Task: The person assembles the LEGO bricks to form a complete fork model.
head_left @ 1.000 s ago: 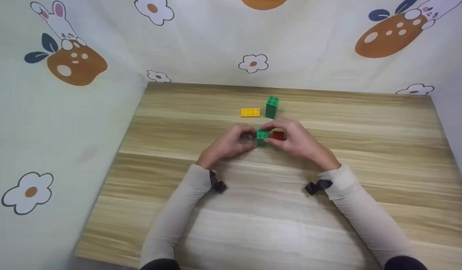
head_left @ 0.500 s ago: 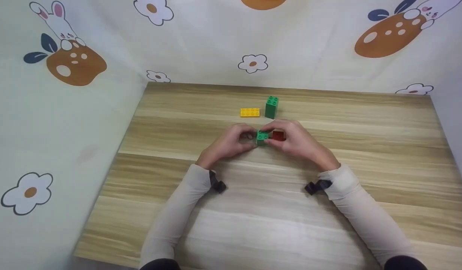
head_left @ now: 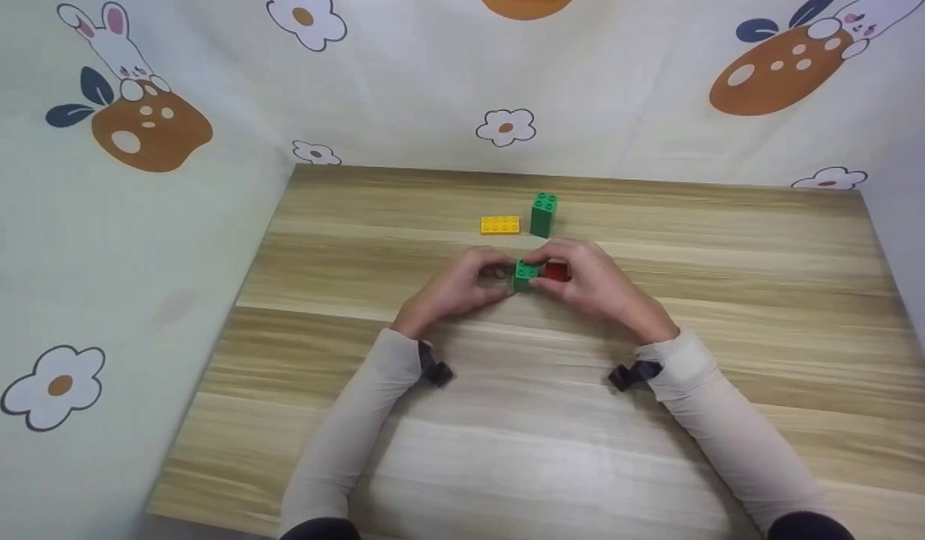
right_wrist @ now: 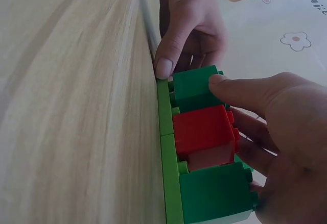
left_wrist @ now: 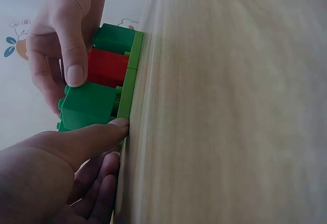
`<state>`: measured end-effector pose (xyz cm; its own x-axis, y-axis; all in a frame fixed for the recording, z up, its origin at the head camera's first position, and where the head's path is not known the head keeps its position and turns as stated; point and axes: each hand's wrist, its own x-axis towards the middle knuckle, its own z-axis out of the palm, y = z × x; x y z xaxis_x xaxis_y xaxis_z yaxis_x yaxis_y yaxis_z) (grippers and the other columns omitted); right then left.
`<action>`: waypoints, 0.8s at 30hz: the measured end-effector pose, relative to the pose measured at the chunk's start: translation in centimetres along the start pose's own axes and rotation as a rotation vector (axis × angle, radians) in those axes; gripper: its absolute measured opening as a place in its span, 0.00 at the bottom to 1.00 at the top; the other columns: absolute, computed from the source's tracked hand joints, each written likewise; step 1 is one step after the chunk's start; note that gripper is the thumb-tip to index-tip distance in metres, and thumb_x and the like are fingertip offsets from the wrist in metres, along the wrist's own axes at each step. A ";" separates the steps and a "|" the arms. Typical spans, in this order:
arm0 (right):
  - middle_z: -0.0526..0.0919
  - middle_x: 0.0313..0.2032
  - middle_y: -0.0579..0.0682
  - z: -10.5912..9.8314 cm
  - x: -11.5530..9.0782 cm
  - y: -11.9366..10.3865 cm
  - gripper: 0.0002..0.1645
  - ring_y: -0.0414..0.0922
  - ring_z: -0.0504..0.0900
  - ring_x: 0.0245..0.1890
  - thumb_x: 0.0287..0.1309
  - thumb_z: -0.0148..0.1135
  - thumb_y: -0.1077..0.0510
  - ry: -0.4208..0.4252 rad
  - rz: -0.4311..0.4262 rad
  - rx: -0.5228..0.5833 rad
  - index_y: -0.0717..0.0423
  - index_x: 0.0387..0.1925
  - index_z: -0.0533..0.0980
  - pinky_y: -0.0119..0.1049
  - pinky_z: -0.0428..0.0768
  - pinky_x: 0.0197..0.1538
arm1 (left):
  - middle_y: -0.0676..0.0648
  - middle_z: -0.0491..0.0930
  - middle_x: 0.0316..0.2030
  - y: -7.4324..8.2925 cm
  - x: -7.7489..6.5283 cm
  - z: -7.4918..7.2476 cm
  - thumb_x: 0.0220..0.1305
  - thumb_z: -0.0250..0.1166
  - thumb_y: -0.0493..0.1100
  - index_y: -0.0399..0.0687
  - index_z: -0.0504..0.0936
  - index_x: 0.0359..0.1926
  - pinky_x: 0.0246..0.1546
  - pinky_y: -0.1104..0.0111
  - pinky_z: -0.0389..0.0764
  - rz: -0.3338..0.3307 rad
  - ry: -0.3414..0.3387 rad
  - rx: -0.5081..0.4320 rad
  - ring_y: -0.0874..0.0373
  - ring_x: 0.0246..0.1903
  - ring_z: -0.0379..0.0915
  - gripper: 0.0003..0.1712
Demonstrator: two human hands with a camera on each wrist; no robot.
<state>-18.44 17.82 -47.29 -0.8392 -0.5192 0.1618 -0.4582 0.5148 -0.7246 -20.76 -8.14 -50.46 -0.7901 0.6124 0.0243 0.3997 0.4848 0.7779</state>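
Two light green plates lie end to end on the table; in the right wrist view the left plate [right_wrist: 165, 109] meets the right plate [right_wrist: 172, 183]. My left hand [head_left: 462, 283] holds the left plate's outer end between thumb and fingers. My right hand [head_left: 601, 285] pinches a green brick [head_left: 525, 277] over that plate, with plate studs showing in the gap below it. A red brick [right_wrist: 204, 132] sits in the middle, partly hidden by the right hand in the head view. Another green brick [right_wrist: 217, 193] stands on the right plate, hidden from the head camera.
Behind the hands, a yellow plate [head_left: 500, 225] lies flat, and a tall green block [head_left: 543, 216] stands to its right. A patterned cloth wall [head_left: 402, 90] rises along the back of the wooden table [head_left: 507, 435].
The pinched green brick has shifted very slightly between the right fingers. Both hands otherwise keep their places.
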 end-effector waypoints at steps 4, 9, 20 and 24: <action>0.92 0.52 0.48 0.1 -0.1 0.0 0.17 0.47 0.87 0.52 0.64 0.79 0.58 0.008 0.016 -0.012 0.49 0.54 0.89 0.47 0.86 0.58 | 0.46 0.87 0.55 0.0 0.0 0.0 0.68 0.77 0.40 0.45 0.87 0.61 0.63 0.61 0.85 -0.005 -0.006 -0.002 0.55 0.54 0.84 0.22; 0.92 0.51 0.47 0.2 -0.1 0.0 0.16 0.45 0.87 0.50 0.65 0.79 0.56 0.020 0.014 -0.036 0.49 0.53 0.89 0.45 0.87 0.55 | 0.48 0.88 0.55 0.0 0.0 0.0 0.68 0.78 0.42 0.46 0.87 0.62 0.62 0.62 0.85 0.009 -0.025 -0.007 0.57 0.53 0.84 0.23; 0.92 0.50 0.46 0.3 0.0 -0.2 0.16 0.47 0.87 0.46 0.66 0.78 0.54 0.015 0.025 -0.073 0.47 0.54 0.90 0.42 0.85 0.49 | 0.51 0.88 0.52 -0.2 0.2 0.1 0.70 0.76 0.46 0.50 0.89 0.58 0.59 0.63 0.85 0.014 -0.017 -0.038 0.60 0.50 0.83 0.18; 0.92 0.50 0.46 0.3 0.0 -0.3 0.17 0.46 0.86 0.45 0.66 0.78 0.53 0.010 0.026 -0.102 0.47 0.55 0.89 0.41 0.82 0.49 | 0.50 0.88 0.52 -0.1 0.2 0.1 0.70 0.77 0.45 0.50 0.89 0.58 0.59 0.63 0.85 0.014 -0.009 -0.032 0.59 0.50 0.82 0.18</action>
<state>-18.24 17.43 -47.27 -0.8538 -0.4981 0.1514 -0.4636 0.5952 -0.6564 -20.91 -7.99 -50.65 -0.7803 0.6247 0.0296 0.3954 0.4560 0.7973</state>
